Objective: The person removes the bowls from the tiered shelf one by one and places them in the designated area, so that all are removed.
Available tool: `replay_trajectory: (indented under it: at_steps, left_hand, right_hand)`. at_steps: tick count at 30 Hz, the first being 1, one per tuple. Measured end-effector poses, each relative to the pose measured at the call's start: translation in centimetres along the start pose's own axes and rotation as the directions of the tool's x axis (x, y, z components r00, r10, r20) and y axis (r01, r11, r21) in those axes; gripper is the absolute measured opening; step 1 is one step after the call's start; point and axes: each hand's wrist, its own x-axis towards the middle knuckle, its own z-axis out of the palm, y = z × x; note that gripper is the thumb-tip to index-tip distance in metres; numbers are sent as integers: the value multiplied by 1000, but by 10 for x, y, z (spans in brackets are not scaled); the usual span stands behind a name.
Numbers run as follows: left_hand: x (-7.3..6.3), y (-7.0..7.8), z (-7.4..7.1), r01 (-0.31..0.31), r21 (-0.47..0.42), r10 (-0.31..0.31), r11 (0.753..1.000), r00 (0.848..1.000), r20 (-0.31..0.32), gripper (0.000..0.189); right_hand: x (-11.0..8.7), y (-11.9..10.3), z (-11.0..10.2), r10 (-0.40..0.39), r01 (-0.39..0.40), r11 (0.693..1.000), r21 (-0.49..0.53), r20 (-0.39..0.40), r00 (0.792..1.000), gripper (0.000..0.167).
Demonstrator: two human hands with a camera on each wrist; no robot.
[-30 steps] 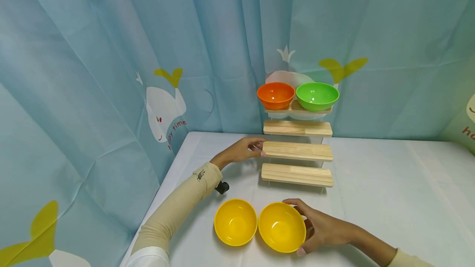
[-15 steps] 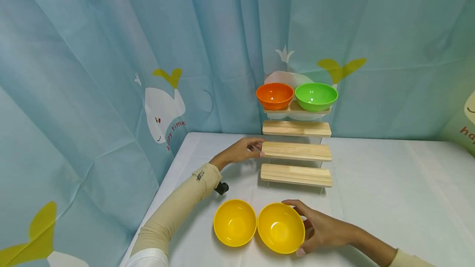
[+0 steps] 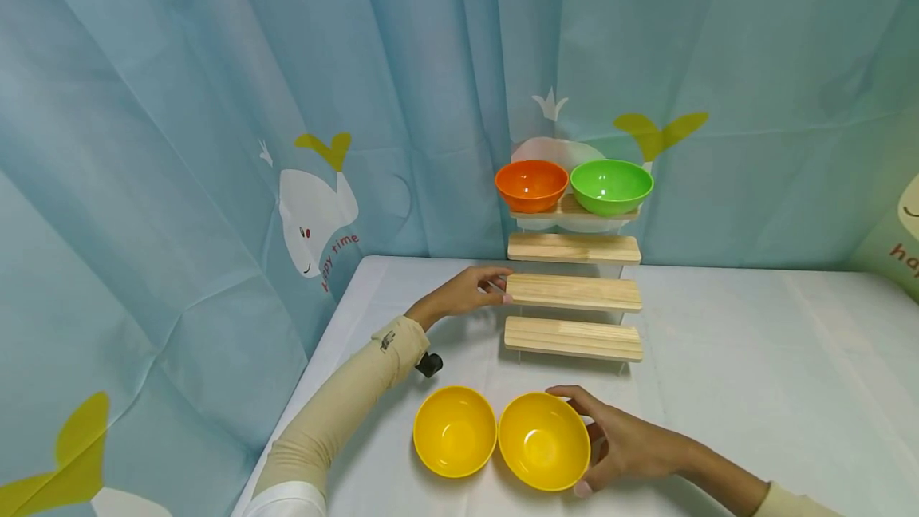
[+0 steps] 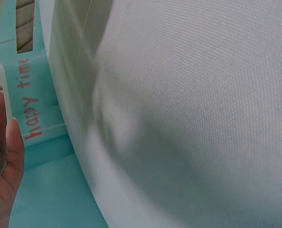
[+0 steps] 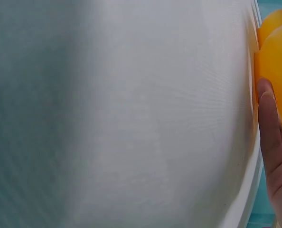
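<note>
At the left end of a tiered wooden display stand (image 3: 573, 293), my left hand (image 3: 462, 292) holds the edge of the second board from the bottom, its thumb at the front. My right hand (image 3: 633, 445) grips the right side of a yellow bowl (image 3: 543, 441), which sits slightly tilted on the table. Against that bowl's left side stands another yellow bowl (image 3: 455, 431). In the right wrist view, fingers (image 5: 271, 133) lie along the yellow bowl (image 5: 279, 61). Only part of the left hand (image 4: 5, 166) shows in the left wrist view.
An orange bowl (image 3: 532, 186) and a green bowl (image 3: 613, 187) stand side by side on the stand's top board. A white cloth covers the table (image 3: 761, 373). Behind it hangs a blue printed curtain (image 3: 445, 102). A black device (image 3: 430, 364) is worn at the left wrist.
</note>
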Motion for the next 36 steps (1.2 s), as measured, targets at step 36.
replay_trajectory:
  at_steps: [36]
  left_hand:
    - [1,0,0,-15,-12,15,1000,1000,11,56]
  right_hand:
    - [-41,-57,-101,-289,187,913,-363,-251,924,71]
